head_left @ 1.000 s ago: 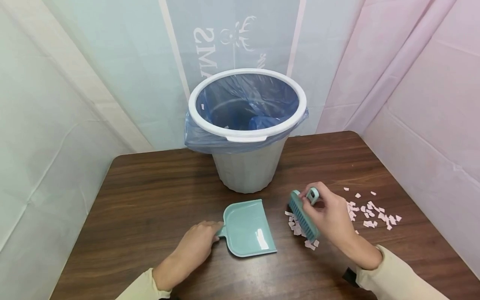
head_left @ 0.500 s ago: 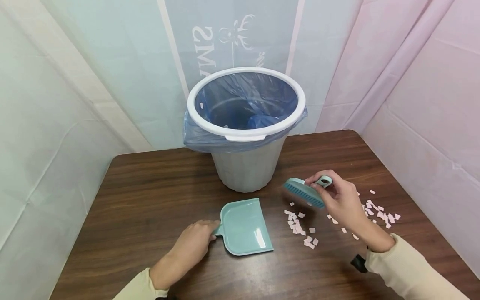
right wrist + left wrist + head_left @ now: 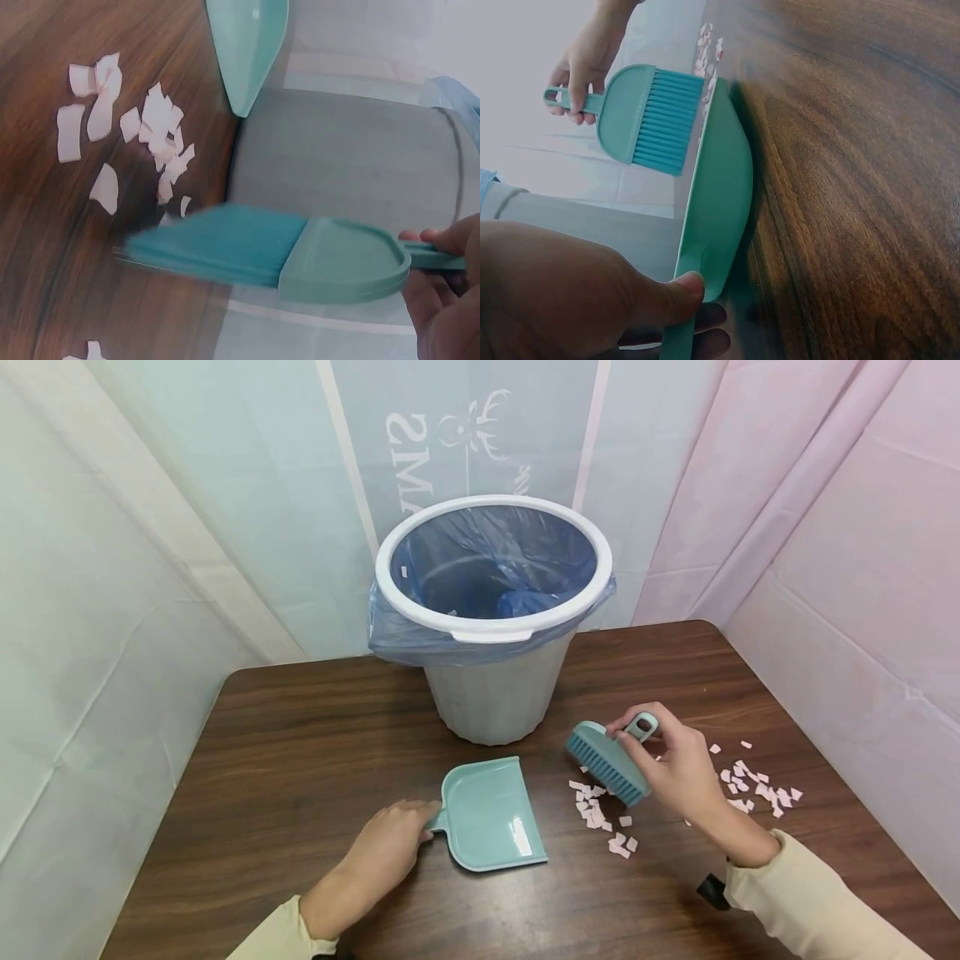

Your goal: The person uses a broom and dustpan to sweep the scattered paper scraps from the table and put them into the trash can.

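Note:
My left hand (image 3: pixel 382 843) grips the short handle of a mint-green dustpan (image 3: pixel 491 818), its thumb (image 3: pixel 690 285) on top of the handle in the left wrist view. The pan lies on the table with its straight edge facing right. My right hand (image 3: pixel 678 768) pinches the handle of a small matching brush (image 3: pixel 611 760), held tilted over the table, bristles (image 3: pixel 217 244) pointing down. Just beyond the pan's edge lies a small heap of white paper scraps (image 3: pixel 592 810), partly behind the brush in the head view. More scraps (image 3: pixel 761 789) are scattered to the right, some hidden by the right hand.
A pale trash bin (image 3: pixel 495 702) with a white rim and a blue bag liner (image 3: pixel 420 647) stands behind the dustpan. A few scraps stick inside the liner. Hanging cloth (image 3: pixel 262 510) encloses the dark wooden table (image 3: pixel 300 735) on the back and both sides.
The brush rose off the scrap heap and moved up and right, uncovering scraps; since then it has tipped lower toward the heap. The left hand and dustpan shifted slightly left, then stayed.

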Demonstrator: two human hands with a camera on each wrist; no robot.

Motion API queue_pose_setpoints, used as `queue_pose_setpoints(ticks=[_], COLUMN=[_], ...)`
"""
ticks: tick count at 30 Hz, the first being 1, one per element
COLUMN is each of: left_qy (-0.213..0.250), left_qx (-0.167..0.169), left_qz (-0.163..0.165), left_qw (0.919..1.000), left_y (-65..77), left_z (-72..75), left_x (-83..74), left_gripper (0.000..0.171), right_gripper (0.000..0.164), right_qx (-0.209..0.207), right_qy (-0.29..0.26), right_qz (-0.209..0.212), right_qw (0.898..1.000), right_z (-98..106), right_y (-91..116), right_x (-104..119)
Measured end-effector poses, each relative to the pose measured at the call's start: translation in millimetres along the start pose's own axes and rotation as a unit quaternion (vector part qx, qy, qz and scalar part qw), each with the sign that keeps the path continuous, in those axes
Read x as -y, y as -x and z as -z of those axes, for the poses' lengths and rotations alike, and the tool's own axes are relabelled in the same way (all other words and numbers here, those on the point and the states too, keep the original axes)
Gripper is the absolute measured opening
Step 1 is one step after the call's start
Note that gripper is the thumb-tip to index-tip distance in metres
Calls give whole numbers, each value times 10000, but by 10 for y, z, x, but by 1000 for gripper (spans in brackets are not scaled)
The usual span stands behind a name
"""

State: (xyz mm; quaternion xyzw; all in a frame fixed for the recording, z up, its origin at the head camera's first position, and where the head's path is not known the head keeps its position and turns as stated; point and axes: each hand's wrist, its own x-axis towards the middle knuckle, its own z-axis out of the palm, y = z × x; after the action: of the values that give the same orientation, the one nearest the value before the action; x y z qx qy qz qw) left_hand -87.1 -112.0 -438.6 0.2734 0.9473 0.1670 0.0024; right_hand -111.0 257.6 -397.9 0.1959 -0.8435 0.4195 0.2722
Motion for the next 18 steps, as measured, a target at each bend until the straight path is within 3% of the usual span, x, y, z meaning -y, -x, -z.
queue_pose_setpoints(ticks=[7,18], left_qy=[6,60], left_qx=[9,8], left_qz=[-22,-12], left_qw=[10000,10000], left_y=[-5,-9], left_z=[7,5], left_x=[3,12], left_gripper=[35,35], right_gripper=[33,37], right_qx=[-127,1029], right_qy=[252,-305], right_qz=[180,371], right_qw=[9994,9935], right_z=[-30,30], right_y=[7,25], right_x=[-38,17])
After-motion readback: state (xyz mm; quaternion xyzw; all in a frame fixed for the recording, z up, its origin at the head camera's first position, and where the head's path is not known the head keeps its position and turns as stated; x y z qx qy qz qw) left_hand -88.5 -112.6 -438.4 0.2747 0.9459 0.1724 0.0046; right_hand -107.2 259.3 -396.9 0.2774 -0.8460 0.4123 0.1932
